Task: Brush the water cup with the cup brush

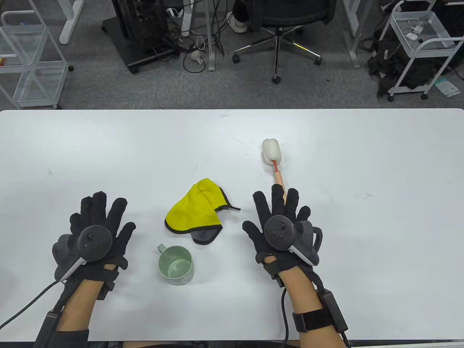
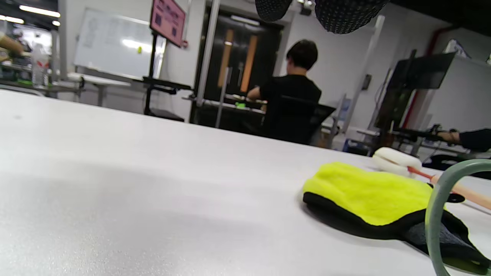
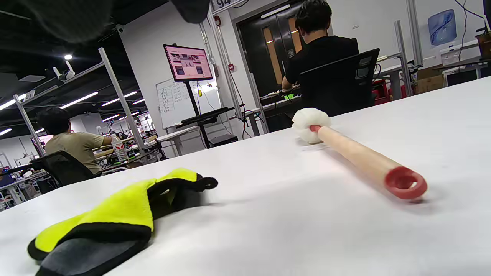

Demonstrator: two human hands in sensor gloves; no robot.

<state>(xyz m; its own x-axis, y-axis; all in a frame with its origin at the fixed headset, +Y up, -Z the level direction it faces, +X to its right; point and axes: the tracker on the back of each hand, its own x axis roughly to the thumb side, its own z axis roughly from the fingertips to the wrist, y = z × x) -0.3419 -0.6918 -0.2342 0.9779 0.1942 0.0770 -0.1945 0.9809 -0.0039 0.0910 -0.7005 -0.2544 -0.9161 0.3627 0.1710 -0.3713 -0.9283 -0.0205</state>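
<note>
A pale green cup (image 1: 175, 265) stands upright on the white table (image 1: 362, 224) near the front, handle to the upper left; its rim shows in the left wrist view (image 2: 441, 203). The cup brush (image 1: 274, 159) lies on the table with its white sponge head far and its wooden handle toward me; the right wrist view shows the handle's red ring end (image 3: 404, 182). My right hand (image 1: 281, 217) lies flat with fingers spread over the handle's near end, holding nothing. My left hand (image 1: 96, 226) lies flat and spread, left of the cup, holding nothing.
A yellow cloth with black edging (image 1: 197, 212) lies between the hands, just beyond the cup; it also shows in the left wrist view (image 2: 372, 191) and the right wrist view (image 3: 115, 207). Beyond the table's far edge stand an office chair (image 1: 279, 32) and wire carts (image 1: 417, 47).
</note>
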